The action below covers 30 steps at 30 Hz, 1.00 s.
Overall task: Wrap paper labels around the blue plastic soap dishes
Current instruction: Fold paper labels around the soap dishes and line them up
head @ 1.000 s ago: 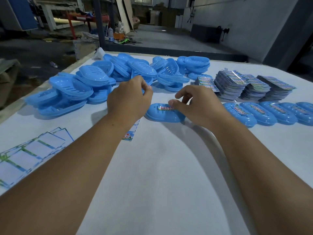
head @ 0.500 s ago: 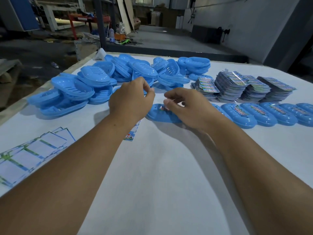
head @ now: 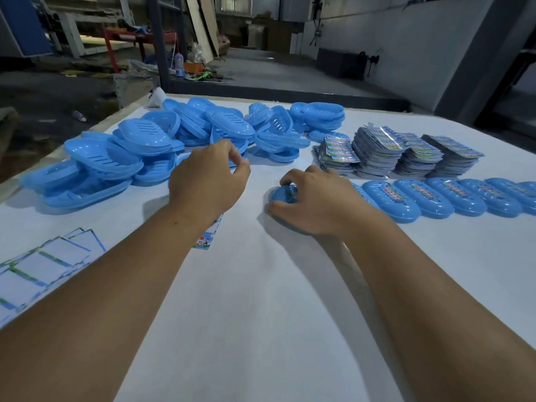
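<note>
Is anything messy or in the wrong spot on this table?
The unwrapped soap dishes lie jumbled in a loose heap at the far left, tilted and overlapping, unlike the neat row of wrapped dishes on the right. The white labels at the left edge are fanned out, not stacked. Nothing looks spilled or broken.

White table (head: 261, 329), plastic bottle (head: 179, 64), red metal frame (head: 121, 43), grey wall (head: 406, 42)

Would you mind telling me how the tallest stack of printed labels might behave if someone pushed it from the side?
The tallest label stack looks loose and unbound, its edges already ragged, so a push would probably shear it rather than slide it whole. The sheets seem thin and glossy, likely slippery, spilling toward the neighbouring stacks.
</note>
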### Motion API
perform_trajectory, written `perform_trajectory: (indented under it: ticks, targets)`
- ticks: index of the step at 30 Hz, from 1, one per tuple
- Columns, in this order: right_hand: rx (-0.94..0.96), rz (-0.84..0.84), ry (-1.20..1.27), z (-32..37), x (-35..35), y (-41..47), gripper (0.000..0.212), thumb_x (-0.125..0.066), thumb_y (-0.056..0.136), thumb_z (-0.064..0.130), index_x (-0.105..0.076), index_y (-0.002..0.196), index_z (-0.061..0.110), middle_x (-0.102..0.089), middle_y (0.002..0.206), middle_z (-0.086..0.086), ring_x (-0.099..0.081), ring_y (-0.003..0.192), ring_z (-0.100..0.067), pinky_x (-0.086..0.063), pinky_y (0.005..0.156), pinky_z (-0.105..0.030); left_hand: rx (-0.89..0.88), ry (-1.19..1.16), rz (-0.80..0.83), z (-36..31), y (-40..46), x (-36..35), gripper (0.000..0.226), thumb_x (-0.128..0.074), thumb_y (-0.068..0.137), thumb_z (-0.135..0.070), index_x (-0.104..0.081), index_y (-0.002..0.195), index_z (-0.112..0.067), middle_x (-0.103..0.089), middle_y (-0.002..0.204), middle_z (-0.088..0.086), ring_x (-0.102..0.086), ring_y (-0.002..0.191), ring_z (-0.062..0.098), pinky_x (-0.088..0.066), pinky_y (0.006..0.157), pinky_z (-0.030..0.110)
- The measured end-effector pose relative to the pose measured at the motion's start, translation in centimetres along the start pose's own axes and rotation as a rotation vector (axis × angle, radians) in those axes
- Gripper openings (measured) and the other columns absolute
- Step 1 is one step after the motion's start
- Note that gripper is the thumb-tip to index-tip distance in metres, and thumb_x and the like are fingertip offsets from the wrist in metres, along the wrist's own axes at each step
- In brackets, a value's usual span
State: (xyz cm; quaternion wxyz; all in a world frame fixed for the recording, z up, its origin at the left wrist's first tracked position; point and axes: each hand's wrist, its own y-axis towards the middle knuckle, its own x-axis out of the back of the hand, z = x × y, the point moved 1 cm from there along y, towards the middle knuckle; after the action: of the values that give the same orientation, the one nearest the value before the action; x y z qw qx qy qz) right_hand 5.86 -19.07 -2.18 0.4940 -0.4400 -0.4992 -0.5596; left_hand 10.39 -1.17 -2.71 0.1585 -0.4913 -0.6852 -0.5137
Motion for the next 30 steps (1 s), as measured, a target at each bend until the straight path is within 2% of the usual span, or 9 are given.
perform_trajectory:
  ticks: [3, 6, 10, 16, 20, 24, 27, 30]
  targets:
    - [-0.078, -0.057, -0.054, -0.2, 0.1, 0.1, 0.064, -0.050, 0.081, 0.071, -0.062, 0.124, 0.026, -0.057, 0.127, -0.006, -0.043, 0.121, -0.036, -0.036, 0.094, -0.044, -0.004, 0.012, 0.002, 0.1, 0.0, -0.2, 0.016, -0.054, 0.094, -0.050, -0.057, 0.090, -0.035, -0.053, 0.077, -0.007, -0.048, 0.077, 0.019, -0.034, 0.063, 0.032]
    - [-0.137, -0.071, -0.042, -0.4, 0.1, 0.1, 0.059, -0.052, 0.085, 0.064, -0.063, 0.126, 0.023, -0.055, 0.132, -0.008, -0.039, 0.124, -0.038, -0.034, 0.098, -0.045, 0.000, 0.024, -0.005, 0.2, 0.0, -0.2, 0.016, -0.055, 0.094, -0.051, -0.058, 0.089, -0.035, -0.055, 0.078, -0.005, -0.049, 0.076, 0.019, -0.035, 0.063, 0.032]
    - [-0.176, -0.080, 0.009, -0.8, 0.1, 0.2, 0.054, -0.055, 0.086, 0.058, -0.059, 0.130, 0.026, -0.052, 0.137, -0.007, -0.035, 0.129, -0.039, -0.032, 0.103, -0.047, 0.006, 0.031, -0.008, 0.3, 0.1, -0.2, 0.017, -0.055, 0.092, -0.050, -0.060, 0.088, -0.034, -0.058, 0.079, -0.004, -0.050, 0.074, 0.019, -0.036, 0.063, 0.033]
    - [-0.251, -0.097, 0.072, -2.3, 0.5, 0.7, 0.044, -0.063, 0.086, 0.047, -0.061, 0.127, 0.032, -0.056, 0.135, -0.005, -0.038, 0.127, -0.038, -0.032, 0.100, -0.046, 0.015, 0.038, 0.015, 0.3, 0.2, -0.1, 0.019, -0.056, 0.093, -0.051, -0.060, 0.087, -0.034, -0.058, 0.080, -0.005, -0.051, 0.077, 0.018, -0.037, 0.065, 0.034]
    - [-0.281, -0.104, 0.115, -3.2, 0.4, 0.9, 0.043, -0.064, 0.087, 0.037, -0.058, 0.130, 0.036, -0.055, 0.136, -0.003, -0.037, 0.127, -0.036, -0.031, 0.099, -0.044, 0.030, 0.076, 0.121, 0.6, 0.6, 0.5, 0.025, -0.054, 0.091, -0.052, -0.062, 0.082, -0.030, -0.061, 0.080, -0.007, -0.055, 0.078, 0.020, -0.040, 0.068, 0.034]
    - [-0.260, -0.115, 0.139, -3.0, 0.2, 1.1, 0.045, -0.063, 0.088, 0.049, -0.058, 0.131, 0.036, -0.058, 0.133, -0.002, -0.037, 0.128, -0.036, -0.031, 0.101, -0.045, -0.057, 0.319, 0.214, 1.3, 0.5, 1.6, 0.029, -0.053, 0.088, -0.053, -0.062, 0.077, -0.029, -0.062, 0.077, -0.005, -0.056, 0.070, 0.016, -0.040, 0.060, 0.030]
    - [-0.226, -0.122, 0.155, -2.3, 0.1, 1.2, 0.048, -0.062, 0.088, 0.054, -0.059, 0.132, 0.037, -0.059, 0.134, 0.000, -0.036, 0.130, -0.036, -0.031, 0.103, -0.046, -0.067, 0.413, 0.228, 2.2, 0.2, 2.3, 0.032, -0.054, 0.085, -0.056, -0.064, 0.078, -0.027, -0.061, 0.076, -0.005, -0.050, 0.064, 0.013, -0.028, 0.050, 0.026]
    - [-0.173, -0.143, 0.165, -1.4, 0.0, 1.1, 0.046, -0.061, 0.088, 0.056, -0.061, 0.130, 0.038, -0.060, 0.134, 0.002, -0.037, 0.130, -0.035, -0.033, 0.103, -0.046, -0.041, 0.450, 0.225, 2.9, 0.2, 2.8, 0.030, -0.054, 0.084, -0.060, -0.060, 0.084, -0.031, -0.056, 0.080, -0.008, -0.047, 0.066, 0.012, -0.022, 0.049, 0.027]
